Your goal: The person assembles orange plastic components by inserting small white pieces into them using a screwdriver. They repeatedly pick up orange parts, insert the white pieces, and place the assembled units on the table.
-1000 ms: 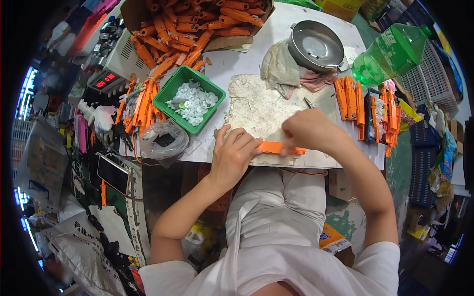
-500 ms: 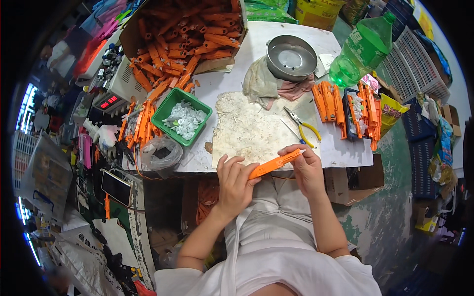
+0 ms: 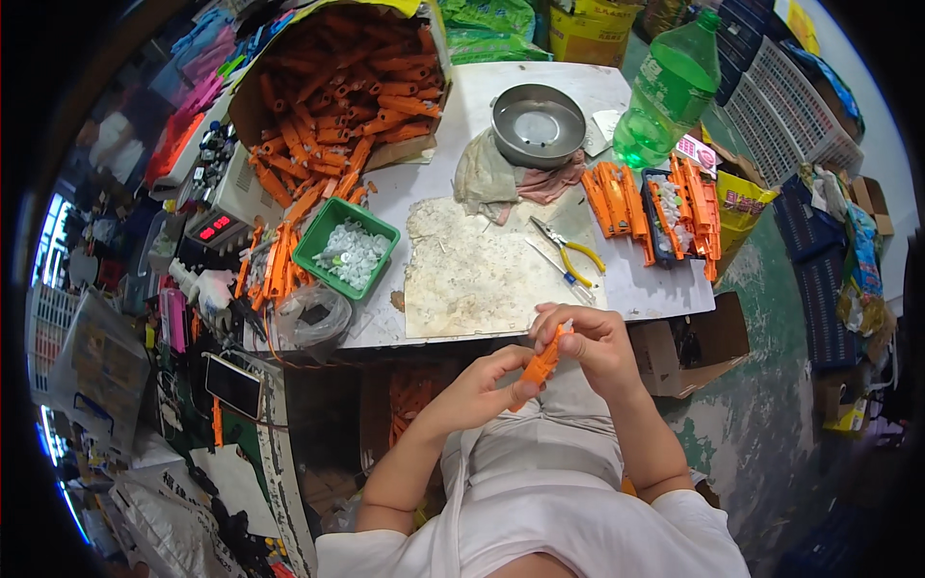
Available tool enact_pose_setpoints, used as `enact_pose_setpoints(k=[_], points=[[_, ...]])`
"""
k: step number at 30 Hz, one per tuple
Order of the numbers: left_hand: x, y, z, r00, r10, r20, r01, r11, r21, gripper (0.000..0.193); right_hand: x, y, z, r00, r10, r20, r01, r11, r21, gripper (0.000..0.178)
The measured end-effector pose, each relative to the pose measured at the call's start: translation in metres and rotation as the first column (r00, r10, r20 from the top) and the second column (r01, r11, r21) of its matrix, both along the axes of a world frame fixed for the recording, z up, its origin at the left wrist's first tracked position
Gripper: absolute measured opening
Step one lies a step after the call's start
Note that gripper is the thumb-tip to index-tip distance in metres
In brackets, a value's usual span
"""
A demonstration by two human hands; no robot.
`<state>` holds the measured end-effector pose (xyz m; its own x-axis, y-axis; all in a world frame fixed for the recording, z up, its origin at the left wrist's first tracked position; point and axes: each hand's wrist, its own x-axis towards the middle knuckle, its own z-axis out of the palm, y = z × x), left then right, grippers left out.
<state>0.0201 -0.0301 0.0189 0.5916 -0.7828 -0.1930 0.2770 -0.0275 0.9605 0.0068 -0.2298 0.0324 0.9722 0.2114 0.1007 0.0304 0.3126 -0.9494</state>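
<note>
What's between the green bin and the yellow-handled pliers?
Head view: a strip of white tabletop, then the worn pale sheet with a thin, partly blue tool on it, beside the pliers.

Free board (image 3: pixel 458 284) past left hand (image 3: pixel 489 390), pliers (image 3: pixel 584 255) rightward, underneath unclear

Metal bowl (image 3: pixel 511 130) rests on crumpled cloths (image 3: pixel 482 175), far part of white table (image 3: pixel 665 301). Green bottle (image 3: pixel 672 89) to its right. Farther right: white crate (image 3: pixel 795 114), blue crates (image 3: pixel 831 279). Left: dark-screened phone (image 3: pixel 233 386); pale instrument box (image 3: pixel 238 190), red display lit.
</note>
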Motion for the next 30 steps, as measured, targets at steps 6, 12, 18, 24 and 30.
enact_pose_setpoints(k=[6, 12, 18, 24, 30], points=[[-0.008, -0.01, -0.017, 0.905, 0.197, 0.376, -0.2, 0.979, -0.033, 0.037, -0.022, -0.014, -0.041, 0.901, -0.425, 0.083, 0.421, 0.905, 0.068, 0.042], [-0.013, -0.011, -0.023, 0.767, 0.292, 0.571, -0.31, 0.948, -0.069, 0.037, -0.069, -0.082, -0.163, 0.618, -0.754, -0.224, 0.745, 0.652, -0.142, 0.035], [-0.015, -0.012, -0.029, 0.64, 0.273, 0.718, -0.312, 0.947, -0.081, 0.04, -0.051, -0.102, -0.232, 0.429, -0.755, -0.496, 0.578, 0.651, -0.491, 0.046], [-0.015, -0.015, -0.03, 0.586, 0.271, 0.764, -0.306, 0.947, -0.101, 0.035, -0.016, -0.115, -0.325, 0.463, -0.804, -0.374, 0.687, 0.592, -0.422, 0.053], [-0.019, -0.006, -0.032, 0.508, 0.31, 0.804, -0.349, 0.927, -0.136, 0.025, -0.03, -0.125, -0.285, 0.561, -0.45, -0.695, 0.781, 0.565, 0.265, 0.022]])
